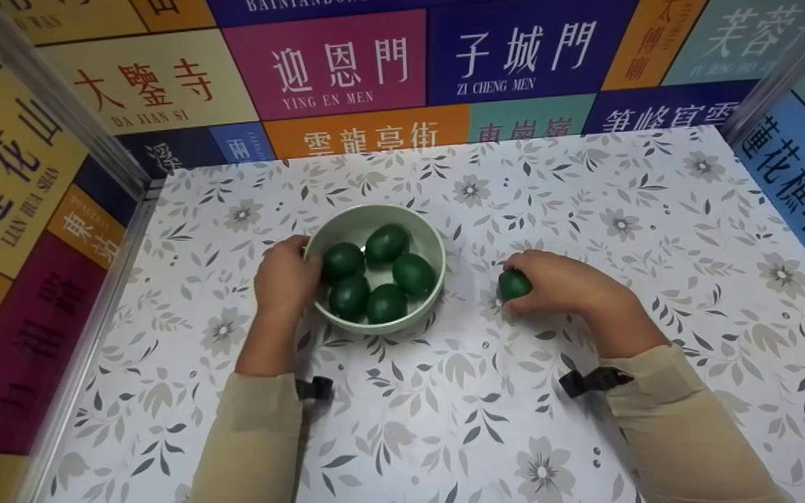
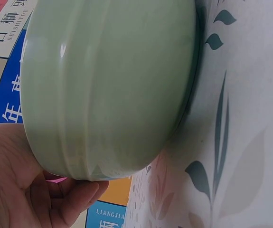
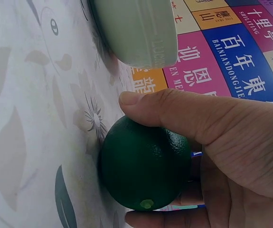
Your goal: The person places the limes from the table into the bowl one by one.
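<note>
A pale green bowl (image 1: 374, 328) stands on the table with several dark green limes (image 1: 387, 243) inside it. My left hand (image 1: 286, 276) holds the bowl's left side; in the left wrist view its thumb side lies against the bowl wall (image 2: 108, 85) and the fingers curl below the rim. To the right of the bowl, my right hand (image 1: 556, 283) grips one more lime (image 1: 514, 285) between thumb and fingers. Seen from the right wrist, that lime (image 3: 143, 166) is at the tabletop, its pale stem end showing, with the bowl (image 3: 136, 33) beyond.
A white tablecloth (image 1: 472, 433) with grey flowers and leaves covers the table. Coloured panels with lettering (image 1: 332, 63) rise behind it and at both sides. Dark straps with small cameras (image 1: 315, 388) sit at both wrists.
</note>
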Demonstrator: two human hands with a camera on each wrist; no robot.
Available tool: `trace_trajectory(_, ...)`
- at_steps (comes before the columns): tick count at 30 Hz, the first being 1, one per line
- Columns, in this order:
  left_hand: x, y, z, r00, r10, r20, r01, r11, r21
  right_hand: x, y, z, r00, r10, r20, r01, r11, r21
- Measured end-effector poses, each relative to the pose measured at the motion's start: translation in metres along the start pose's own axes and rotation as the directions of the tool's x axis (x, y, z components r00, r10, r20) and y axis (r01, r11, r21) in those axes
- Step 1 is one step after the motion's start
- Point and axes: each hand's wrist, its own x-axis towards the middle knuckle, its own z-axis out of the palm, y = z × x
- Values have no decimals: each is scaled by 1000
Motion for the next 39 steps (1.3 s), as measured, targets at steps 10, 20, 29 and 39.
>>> trace_trajectory(10,2,1,0,1000,2,-4,-2,1000,1,1,0,0,1000,-12,2,12,1000,-29)
trace_trajectory(20,1,1,0,1000,12,0,-12,1000,3,-1,0,-2,999,-48,-9,48,999,-25)
trace_trajectory(29,2,1,0,1000,5,1,-5,1000,13,-1,0,-3,1000,-23,-7,23,999,-33)
trace_trajectory(39,1,1,0,1000,-15,12,15,1000,11,-2,-3,-3,999,-37,-30,36,999,-31)
